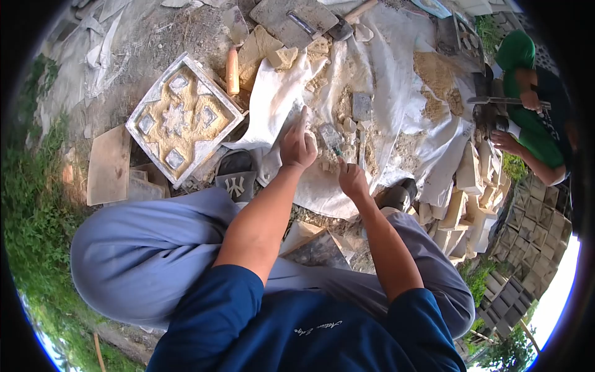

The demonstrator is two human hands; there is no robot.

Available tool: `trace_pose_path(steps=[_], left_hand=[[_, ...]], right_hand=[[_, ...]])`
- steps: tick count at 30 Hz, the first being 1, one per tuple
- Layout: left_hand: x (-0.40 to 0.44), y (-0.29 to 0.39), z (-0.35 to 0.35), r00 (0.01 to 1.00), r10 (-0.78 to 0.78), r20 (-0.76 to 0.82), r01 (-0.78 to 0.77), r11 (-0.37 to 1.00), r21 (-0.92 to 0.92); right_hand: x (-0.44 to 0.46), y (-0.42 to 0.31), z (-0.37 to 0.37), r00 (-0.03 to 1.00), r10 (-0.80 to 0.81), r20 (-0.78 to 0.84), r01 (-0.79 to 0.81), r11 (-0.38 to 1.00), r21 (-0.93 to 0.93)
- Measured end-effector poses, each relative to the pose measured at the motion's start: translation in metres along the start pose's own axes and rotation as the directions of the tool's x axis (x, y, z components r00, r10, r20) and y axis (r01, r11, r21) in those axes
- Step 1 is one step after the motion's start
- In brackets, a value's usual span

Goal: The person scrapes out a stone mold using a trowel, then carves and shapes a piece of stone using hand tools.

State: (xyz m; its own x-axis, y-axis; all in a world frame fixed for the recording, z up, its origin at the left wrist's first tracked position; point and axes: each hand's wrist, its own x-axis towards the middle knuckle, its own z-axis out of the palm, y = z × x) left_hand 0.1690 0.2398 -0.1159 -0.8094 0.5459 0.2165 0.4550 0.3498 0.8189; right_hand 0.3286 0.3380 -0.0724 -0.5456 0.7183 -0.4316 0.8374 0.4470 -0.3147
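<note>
My left hand point(299, 146) is over the white cloth point(266, 93), index finger stretched forward and the other fingers curled round something pale that I cannot make out. To its right, my right hand point(353, 179) is closed on the handle end of a small flat-bladed tool point(331, 137) with a green part. The blade lies over crumbs and small pale chunks on the cloth. Beyond it sits a grey block point(362, 106). Left of my hands, a square framed mould point(186, 121) holds a star-shaped centre and sandy material around raised shapes.
An orange-brown handle point(232, 71) lies beside the mould. A grey board point(294, 22) is at the top. At right, another person point(527, 102) holds a long blade point(505, 100). Pale cast pieces point(471, 167) are stacked below them. My shoes flank the cloth's near edge.
</note>
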Motion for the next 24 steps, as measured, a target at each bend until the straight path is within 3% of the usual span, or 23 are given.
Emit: trace_pose_path(steps=[5, 7, 11, 12, 15, 16, 24], left_hand=[[-0.001, -0.002, 0.002, 0.999, -0.031, 0.029, 0.031, 0.999, -0.01], [0.002, 0.001, -0.001, 0.999, -0.034, 0.037, 0.035, 0.999, -0.022], [-0.001, -0.001, 0.0, 1.0, -0.014, 0.027, 0.015, 1.0, -0.026], [-0.002, -0.001, 0.0, 0.999, -0.018, 0.026, 0.019, 0.999, -0.026], [0.0, 0.002, 0.0, 0.998, -0.041, 0.041, 0.042, 0.999, -0.032], [0.0, 0.001, 0.001, 1.0, -0.015, 0.024, 0.015, 1.0, -0.008], [-0.001, 0.001, -0.002, 0.999, -0.033, 0.035, 0.034, 0.999, -0.019]], right_hand=[[0.01, 0.009, -0.008, 0.998, 0.04, 0.039, -0.039, 0.999, -0.038], [0.012, 0.006, -0.025, 0.999, -0.022, 0.048, 0.02, 0.999, 0.036], [-0.006, -0.003, -0.032, 0.997, 0.009, -0.081, 0.005, 0.987, 0.163], [-0.011, 0.0, -0.025, 0.99, -0.039, -0.134, 0.063, 0.982, 0.177], [-0.01, 0.018, -0.001, 0.996, 0.043, 0.082, -0.041, 0.999, -0.019], [-0.008, 0.019, 0.005, 0.991, 0.081, 0.108, -0.083, 0.996, 0.012], [-0.013, 0.012, -0.028, 0.995, 0.087, 0.057, -0.092, 0.992, 0.086]])
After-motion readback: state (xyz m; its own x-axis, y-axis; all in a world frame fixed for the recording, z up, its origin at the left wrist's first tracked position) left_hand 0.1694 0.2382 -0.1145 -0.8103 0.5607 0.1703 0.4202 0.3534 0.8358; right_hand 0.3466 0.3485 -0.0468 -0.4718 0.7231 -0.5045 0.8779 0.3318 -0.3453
